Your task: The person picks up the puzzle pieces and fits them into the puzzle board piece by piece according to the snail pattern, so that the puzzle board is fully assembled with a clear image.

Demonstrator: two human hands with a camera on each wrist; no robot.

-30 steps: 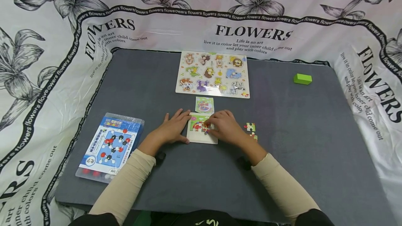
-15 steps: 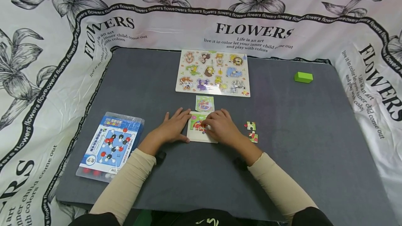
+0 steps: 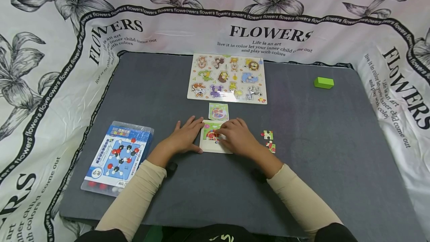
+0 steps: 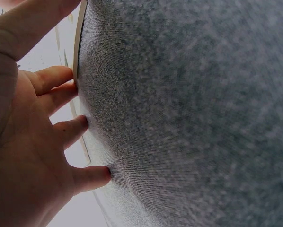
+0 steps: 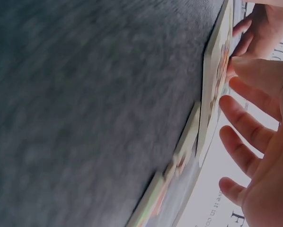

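A small wooden jigsaw board (image 3: 215, 147) lies mid-table, with several colourful pieces (image 3: 209, 128) set in its upper part. My left hand (image 3: 184, 137) has its fingers spread along the board's left side, the fingertips touching its edge (image 4: 78, 42). Over the board's right part is my right hand (image 3: 240, 136); its thumb and index finger touch the picture surface (image 5: 223, 61), and I see no piece between them. The hand hides part of the picture. Two loose jigsaw pieces (image 3: 267, 135) lie to the right of that hand. A small picture card (image 3: 218, 111) lies just beyond the board.
A larger animal puzzle board (image 3: 228, 79) lies at the table's far edge. At the left is a plastic case with a molecule-model label (image 3: 122, 156). A green block (image 3: 324, 83) stands at the far right. A flower-printed sheet (image 3: 188, 29) surrounds the grey table (image 3: 319, 141).
My right hand has shifted slightly left over the board, and the lower loose piece shows more fully. My left hand has stayed in place.
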